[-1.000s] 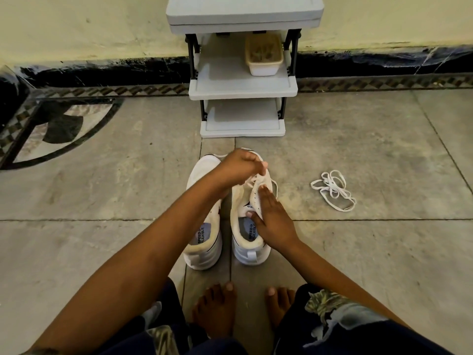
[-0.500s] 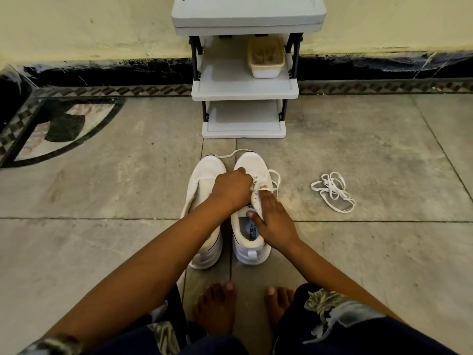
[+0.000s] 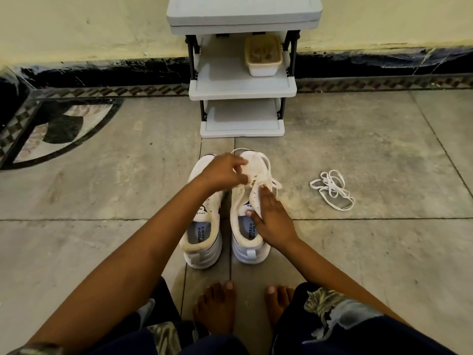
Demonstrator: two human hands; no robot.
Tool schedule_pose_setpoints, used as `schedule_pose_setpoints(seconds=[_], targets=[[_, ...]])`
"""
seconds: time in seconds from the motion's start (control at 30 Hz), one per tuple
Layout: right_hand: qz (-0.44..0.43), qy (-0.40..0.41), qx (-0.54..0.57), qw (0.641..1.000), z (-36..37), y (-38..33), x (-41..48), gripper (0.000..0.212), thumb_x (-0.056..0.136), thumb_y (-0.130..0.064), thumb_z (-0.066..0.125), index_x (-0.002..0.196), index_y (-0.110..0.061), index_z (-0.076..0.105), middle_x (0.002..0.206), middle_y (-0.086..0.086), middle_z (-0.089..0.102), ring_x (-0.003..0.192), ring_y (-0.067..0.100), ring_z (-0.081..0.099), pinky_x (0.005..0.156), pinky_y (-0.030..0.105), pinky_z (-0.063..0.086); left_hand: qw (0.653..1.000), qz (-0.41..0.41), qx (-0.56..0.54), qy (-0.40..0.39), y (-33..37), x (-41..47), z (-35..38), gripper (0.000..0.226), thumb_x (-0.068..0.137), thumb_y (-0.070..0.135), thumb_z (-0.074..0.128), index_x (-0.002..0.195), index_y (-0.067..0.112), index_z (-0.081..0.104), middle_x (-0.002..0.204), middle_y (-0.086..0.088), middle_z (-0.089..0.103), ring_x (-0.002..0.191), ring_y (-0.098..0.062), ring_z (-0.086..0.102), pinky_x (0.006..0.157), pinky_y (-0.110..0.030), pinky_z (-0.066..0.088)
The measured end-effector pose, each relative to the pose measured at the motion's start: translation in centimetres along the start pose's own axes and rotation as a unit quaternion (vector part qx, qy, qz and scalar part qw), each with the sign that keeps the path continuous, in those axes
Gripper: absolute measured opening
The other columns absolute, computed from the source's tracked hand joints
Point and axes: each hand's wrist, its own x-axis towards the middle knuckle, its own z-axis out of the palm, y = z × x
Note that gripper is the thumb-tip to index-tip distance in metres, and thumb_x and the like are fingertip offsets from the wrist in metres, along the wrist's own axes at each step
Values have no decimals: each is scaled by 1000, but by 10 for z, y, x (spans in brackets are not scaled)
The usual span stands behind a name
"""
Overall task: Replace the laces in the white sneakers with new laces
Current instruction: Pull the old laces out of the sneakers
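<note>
As left hand point(image 3: 223, 172) pinches lace point(image 3: 268, 163), sneaker point(image 3: 238, 201) beneath

Left sneaker point(image 3: 202, 254): insole label point(image 3: 201, 234) reads "SPEED FLEXIBLE". Tongue print point(image 3: 202, 210) is partly covered; "SPEE" is legible.
Right sneaker point(image 3: 252, 253): insole print point(image 3: 252, 230) reads the same.
Rack point(image 3: 243, 11): marks at the top edge are illegible.

Left hand point(image 3: 223, 172) at lace point(image 3: 266, 163) of right sneaker point(image 3: 237, 201), right hand point(image 3: 271, 219) on its side
</note>
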Motion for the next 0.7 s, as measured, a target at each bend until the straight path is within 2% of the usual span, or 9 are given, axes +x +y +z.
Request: schedule_pose_setpoints(seconds=[0.07, 0.13, 0.33, 0.4, 0.47, 0.53, 0.57, 0.63, 0.7], targets=[[-2, -1, -2, 1000, 0, -1, 0, 73, 96, -41, 44, 150, -9, 5, 158, 7, 9, 145, 20, 13, 114, 28, 14, 988, 8, 147, -52, -6, -1, 15, 42, 83, 25, 67, 123, 16, 61, 117, -4, 63, 105, -19, 57, 86, -24, 42], [-1, -1, -1, 1000, 0, -1, -1, 73, 96, -40, 44, 149, -8, 5, 158, 9, 8, 146, 20, 11, 115, 28, 13, 980, 0, 195, -34, -9, -1, 30, 34, 84, 29, 62, 117, 19, 65, 120, -4, 60, 108, -22, 57, 88, -31, 47], [-5, -1, -2, 1000, -2, -2, -1, 71, 97, -39, 42, 150, -8, 6, 158, 7, 8, 146, 18, 10, 116, 28, 11, 944, 12, 325, 48, -1, 0, 42, 24, 90, 25, 51, 105, 12, 64, 112, -8, 61, 102, -27, 59, 70, -30, 39], [-8, -1, -3, 1000, -2, -2, -1, 70, 97, -38, 41, 150, -8, 6, 158, 6, 8, 146, 17, 10, 116, 28, 11, 965, 12, 255, 54, 3, 0, 38, 19, 90, 22, 52, 97, 10, 67, 104, -9, 65, 97, -27, 61, 71, -30, 43], [-9, 0, -4, 1000, -2, -2, -1, 70, 97, -39, 42, 150, -8, 6, 158, 7, 8, 146, 18, 10, 116, 28, 11, 999, 23, 13, 31, 13, -2, 28, 17, 89, 20, 57, 84, 7, 68, 90, -14, 67, 85, -22, 62, 75, -33, 47], [-9, 1, 2, 1000, -1, -2, 0, 71, 97, -39, 42, 150, -9, 5, 158, 7, 6, 146, 18, 9, 116, 27, 10, 977, 49, -206, 33, 24, -6, 16, 18, 88, 18, 61, 72, 12, 66, 69, -6, 62, 61, -7, 53, 64, -25, 44], [-8, 1, 3, 1000, -1, -2, 0, 71, 97, -39, 42, 150, -9, 5, 158, 7, 6, 146, 18, 9, 116, 27, 11, 968, 62, -240, 49, 26, -7, 11, 18, 88, 18, 62, 70, 15, 65, 61, 5, 58, 52, 0, 47, 57, -19, 41], [-8, -2, 5, 1000, -2, -2, 0, 69, 96, -37, 44, 150, -8, 11, 157, 7, 13, 145, 21, 15, 116, 30, 16, 978, 74, -171, 88, 25, -3, 8, 12, 87, 23, 64, 78, 15, 66, 60, 15, 56, 55, 4, 51, 57, -17, 40], [-8, 6, 29, 1000, -5, -4, -1, 66, 94, -31, 51, 148, -9, 22, 153, 8, 27, 139, 25, 28, 112, 34, 26, 995, 52, 48, 76, 13, 3, 12, 20, 84, 29, 65, 101, 18, 66, 87, 5, 62, 86, -12, 60, 71, -24, 43]])
